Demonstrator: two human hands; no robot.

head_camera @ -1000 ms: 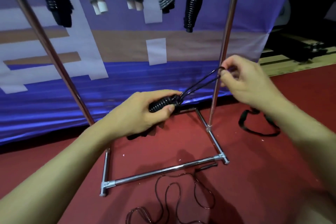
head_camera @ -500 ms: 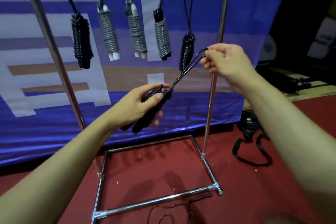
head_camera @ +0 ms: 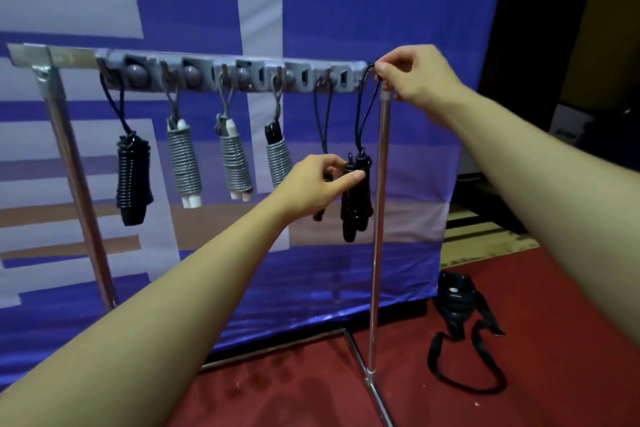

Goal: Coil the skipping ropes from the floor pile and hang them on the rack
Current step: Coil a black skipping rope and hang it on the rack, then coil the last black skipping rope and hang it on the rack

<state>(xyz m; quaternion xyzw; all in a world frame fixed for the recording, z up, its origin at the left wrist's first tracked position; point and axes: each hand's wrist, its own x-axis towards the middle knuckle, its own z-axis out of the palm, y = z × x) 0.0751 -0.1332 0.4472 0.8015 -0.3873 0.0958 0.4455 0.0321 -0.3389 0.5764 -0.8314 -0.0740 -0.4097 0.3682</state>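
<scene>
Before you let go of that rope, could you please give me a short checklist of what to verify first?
1. Loop over a hook: cannot tell. The right hand pinches the loop at the rail's right end and hides the hook.
2. Bundle supported: ok. The left hand holds the black coiled rope near its top.
3. Coil tight: ok. The wraps show no slack.
4. Clear of its neighbour: not ok. The bundle hangs close against the black rope on the next hook.
5. Other ropes hanging: ok. Five hang from their hooks.
</scene>
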